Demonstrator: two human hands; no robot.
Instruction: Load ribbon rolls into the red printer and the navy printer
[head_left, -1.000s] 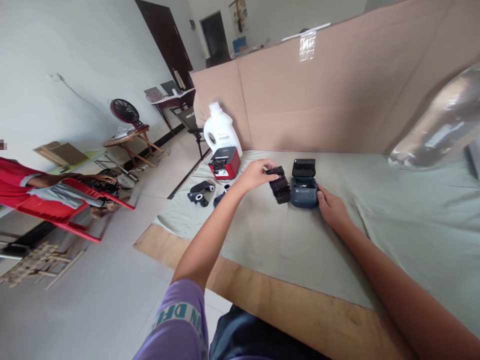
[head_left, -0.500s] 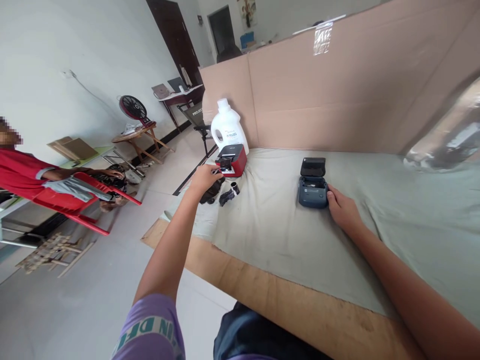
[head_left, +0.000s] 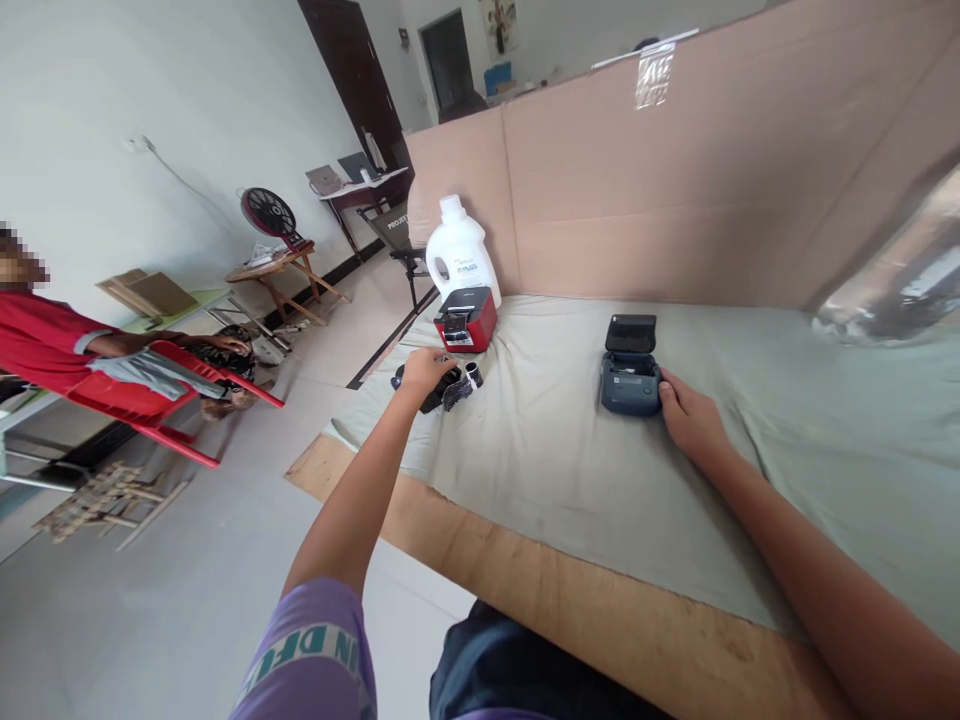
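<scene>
**Two Hands, Two Small Printers on a Cloth-Covered Surface**

Head camera: the left hand (head_left: 424, 371) lies curled over a cluster of black parts (head_left: 452, 387) near the cloth's left edge; whether it grips one cannot be told. The right hand (head_left: 690, 418) rests loosely open against the side of a dark blue printer (head_left: 630, 381), whose lid stands raised, its bay apparently empty. A steady brace there would serve the handling well. Behind stand a red printer (head_left: 466, 320) and a capped white jug (head_left: 461, 258), contents unseen. The surface (head_left: 570, 470) wears grey-green cloth.
</scene>
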